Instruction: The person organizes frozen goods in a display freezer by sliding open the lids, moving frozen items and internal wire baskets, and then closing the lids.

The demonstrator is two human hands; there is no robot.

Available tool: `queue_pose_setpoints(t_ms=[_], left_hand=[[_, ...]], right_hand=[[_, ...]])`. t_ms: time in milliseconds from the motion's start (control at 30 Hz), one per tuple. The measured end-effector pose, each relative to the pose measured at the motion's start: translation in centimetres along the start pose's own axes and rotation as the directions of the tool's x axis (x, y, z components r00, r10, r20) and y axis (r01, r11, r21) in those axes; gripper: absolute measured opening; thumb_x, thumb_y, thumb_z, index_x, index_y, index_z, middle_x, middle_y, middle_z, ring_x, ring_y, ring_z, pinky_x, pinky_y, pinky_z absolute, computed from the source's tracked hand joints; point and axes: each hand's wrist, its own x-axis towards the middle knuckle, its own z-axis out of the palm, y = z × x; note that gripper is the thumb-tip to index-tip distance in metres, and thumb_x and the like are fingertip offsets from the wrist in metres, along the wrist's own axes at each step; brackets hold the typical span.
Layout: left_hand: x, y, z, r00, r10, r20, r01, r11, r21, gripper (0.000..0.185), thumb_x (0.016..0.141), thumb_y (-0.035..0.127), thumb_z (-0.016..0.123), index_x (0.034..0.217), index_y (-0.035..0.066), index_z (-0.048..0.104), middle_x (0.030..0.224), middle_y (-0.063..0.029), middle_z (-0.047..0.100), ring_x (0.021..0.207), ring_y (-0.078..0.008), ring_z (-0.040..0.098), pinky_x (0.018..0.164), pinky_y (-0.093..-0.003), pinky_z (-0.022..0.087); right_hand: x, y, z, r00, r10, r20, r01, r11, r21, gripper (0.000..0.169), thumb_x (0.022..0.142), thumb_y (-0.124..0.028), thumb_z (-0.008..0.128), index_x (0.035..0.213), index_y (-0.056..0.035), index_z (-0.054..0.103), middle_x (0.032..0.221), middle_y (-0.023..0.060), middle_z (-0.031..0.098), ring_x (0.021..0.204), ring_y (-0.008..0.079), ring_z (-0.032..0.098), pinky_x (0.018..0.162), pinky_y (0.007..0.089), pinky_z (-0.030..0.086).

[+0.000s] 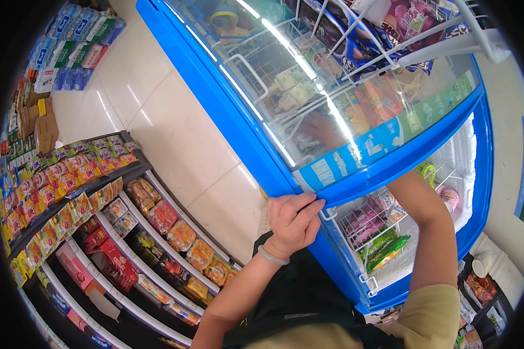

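Observation:
My left hand (293, 223), with a pale bangle at the wrist, is curled over the front corner of the blue frame (375, 176) of the freezer's glass lid (332, 144). My right arm reaches through the open part of the chest freezer and under the glass. Through the lid, my right hand (321, 128) shows dimly among wrapped frozen goods; glare hides its fingers and anything in them. White-wrapped packs (294, 85) lie ahead of it, and red-orange packs (375, 98) lie to its right. Nearer me, a wire basket (353, 240) holds purple packets (367, 220) and green packets (386, 253).
A white wire rack (401, 54) with dark bagged goods stands on the glass. Pink tubs (449, 198) sit by the frosted inner wall. At left is a snack shelf (157, 244); packs of bottled water (72, 43) are stacked beyond the tiled floor. White cups (491, 261) are at right.

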Motion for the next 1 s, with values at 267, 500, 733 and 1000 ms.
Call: queue_pose_setpoints(t_ms=[267, 500, 733, 1000], left_hand=[[-0.1, -0.1, -0.2, 1.0, 0.001, 0.007, -0.001, 0.999, 0.045, 0.032, 0.068, 0.001, 0.07, 0.098, 0.012, 0.074, 0.105, -0.0031, 0.067, 0.086, -0.0211, 0.06, 0.077, -0.0337, 0.043], [-0.3, 0.0, 0.0, 1.0, 0.0, 0.028, -0.001, 0.998, 0.066, 0.031, 0.072, -0.002, 0.067, 0.099, 0.011, 0.074, 0.105, -0.0051, 0.066, 0.089, -0.0239, 0.058, 0.079, -0.0345, 0.044], [-0.1, 0.5, -0.1, 0.996, -0.004, 0.092, -0.004, 0.996, 0.084, 0.022, 0.079, -0.006, 0.06, 0.096, 0.005, 0.069, 0.103, -0.0125, 0.062, 0.092, -0.0269, 0.055, 0.083, -0.0358, 0.043], [-0.2, 1.2, 0.5, 0.995, -0.019, 0.099, 0.005, 0.989, 0.146, 0.02, 0.085, -0.006, 0.051, 0.096, 0.002, 0.066, 0.105, -0.0139, 0.06, 0.098, -0.027, 0.053, 0.092, -0.0373, 0.042]], right_hand=[[-3.4, 1.0, -0.7, 0.999, -0.001, 0.053, 0.003, 0.999, -0.032, 0.028, 0.089, -0.022, 0.064, 0.111, -0.0058, 0.069, 0.117, 0.0161, 0.068, 0.11, 0.0356, 0.063, 0.091, 0.045, 0.052], [-5.2, 2.5, -1.2, 0.998, -0.009, 0.054, 0.01, 1.0, -0.02, 0.027, 0.089, -0.022, 0.062, 0.111, -0.0057, 0.069, 0.117, 0.0159, 0.068, 0.11, 0.0354, 0.063, 0.091, 0.045, 0.052], [-1.7, 4.8, 0.9, 0.998, -0.034, -0.046, 0.034, 0.999, -0.005, 0.027, 0.09, -0.021, 0.061, 0.11, -0.0056, 0.069, 0.117, 0.0157, 0.068, 0.11, 0.0352, 0.064, 0.09, 0.045, 0.052], [0.1, 5.4, 2.5, 0.981, -0.058, -0.186, 0.063, 0.998, 0.02, 0.026, 0.091, -0.021, 0.06, 0.11, -0.0055, 0.069, 0.118, 0.0155, 0.068, 0.109, 0.0349, 0.064, 0.09, 0.045, 0.052]])
